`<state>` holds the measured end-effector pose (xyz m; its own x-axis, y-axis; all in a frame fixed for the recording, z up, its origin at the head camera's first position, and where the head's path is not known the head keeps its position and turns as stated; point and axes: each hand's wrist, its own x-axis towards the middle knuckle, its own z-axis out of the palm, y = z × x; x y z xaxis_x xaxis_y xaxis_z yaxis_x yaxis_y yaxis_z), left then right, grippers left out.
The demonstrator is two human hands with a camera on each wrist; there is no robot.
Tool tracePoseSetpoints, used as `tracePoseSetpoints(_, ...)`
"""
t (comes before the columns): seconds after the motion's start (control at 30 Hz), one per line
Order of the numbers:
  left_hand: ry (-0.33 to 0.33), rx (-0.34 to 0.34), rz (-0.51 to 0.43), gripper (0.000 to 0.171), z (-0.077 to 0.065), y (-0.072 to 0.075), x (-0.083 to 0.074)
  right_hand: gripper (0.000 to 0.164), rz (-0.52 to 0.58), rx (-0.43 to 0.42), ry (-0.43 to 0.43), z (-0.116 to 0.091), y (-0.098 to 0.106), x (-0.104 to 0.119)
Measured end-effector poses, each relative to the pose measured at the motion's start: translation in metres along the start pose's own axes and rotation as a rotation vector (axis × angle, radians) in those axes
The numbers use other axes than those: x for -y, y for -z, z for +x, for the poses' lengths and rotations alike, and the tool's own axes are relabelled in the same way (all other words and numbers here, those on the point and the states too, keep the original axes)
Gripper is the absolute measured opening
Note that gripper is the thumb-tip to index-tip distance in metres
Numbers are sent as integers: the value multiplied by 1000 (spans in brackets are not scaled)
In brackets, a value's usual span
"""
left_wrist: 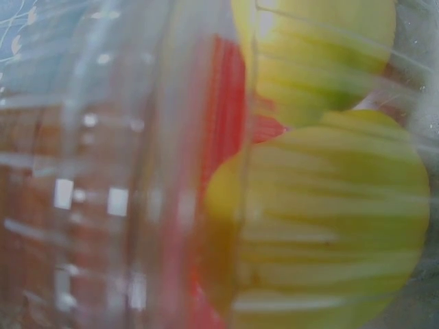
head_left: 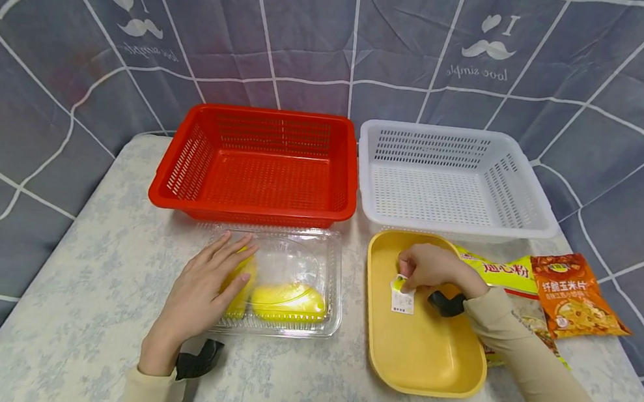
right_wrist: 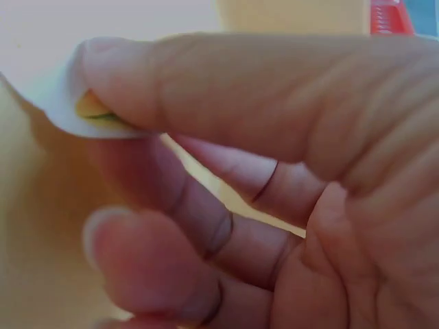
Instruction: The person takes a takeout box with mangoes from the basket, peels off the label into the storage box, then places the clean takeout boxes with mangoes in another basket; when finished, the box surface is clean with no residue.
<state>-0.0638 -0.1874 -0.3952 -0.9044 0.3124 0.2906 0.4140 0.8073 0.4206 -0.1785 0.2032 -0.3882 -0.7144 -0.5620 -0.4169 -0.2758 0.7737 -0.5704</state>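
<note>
My left hand [head_left: 203,287] lies with fingers extended on the left part of a clear plastic clamshell box [head_left: 292,257]. Two smooth yellow fruit-like items [head_left: 289,302] sit inside it; the hand partly covers one. Close up in the left wrist view, their yellow-green surfaces [left_wrist: 322,226] show through the ridged plastic. Over a yellow tray [head_left: 379,351], my right hand [head_left: 433,268] pinches a small white printed label [head_left: 403,301] between thumb and fingertips. A yellow-green picture on the label [right_wrist: 62,103] peeks out beside the thumb in the right wrist view.
Behind the box stands a red perforated basket [head_left: 270,186], with a white perforated basket [head_left: 428,196] to its right. A yellow-and-clear food packet [head_left: 529,308] and an orange snack bag [head_left: 577,300] lie right of the tray. A grey patterned curtain [head_left: 315,36] hangs behind.
</note>
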Motion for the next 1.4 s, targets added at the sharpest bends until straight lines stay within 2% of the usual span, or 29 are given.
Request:
tracePoseSetpoints(0.23,-5,-9,1,46,-1,-1,1,32,-219,-77,-38,0,-2,4)
tracePoseSetpoints(0.37,-6,-12,1,46,0,0,0,33,-268,-120,-49,-4,-4,5)
tracePoseSetpoints(0.43,-4,-10,1,46,0,-1,0,30,-274,-130,-16,-9,-4,4)
tracePoseSetpoints(0.53,-1,-3,-1,46,0,-1,0,22,-208,-107,70,-18,2,2)
tracePoseSetpoints(0.63,2,3,-1,46,0,-1,0,18,-58,-79,148,-32,17,-2)
tracePoseSetpoints(0.7,3,3,0,46,0,0,-1,18,36,-101,151,-44,31,-4)
tracePoseSetpoints(0.8,7,1,0,46,0,0,-1,20,130,-216,147,-62,54,-11)
tracePoseSetpoints(0.93,9,-3,3,46,0,1,0,23,231,-474,82,-79,78,-28)
tracePoseSetpoints(1.07,8,-5,5,46,0,1,0,34,276,-789,-67,-83,92,-52)
tracePoseSetpoints(1.17,6,-5,0,46,0,1,0,47,256,-958,-196,-81,98,-71)
tracePoseSetpoints(1.27,6,-5,-4,46,-1,2,-1,57,239,-1025,-297,-77,102,-89)
tracePoseSetpoints(1.4,6,-3,-6,45,-1,2,-1,67,311,-997,-375,-73,105,-110)
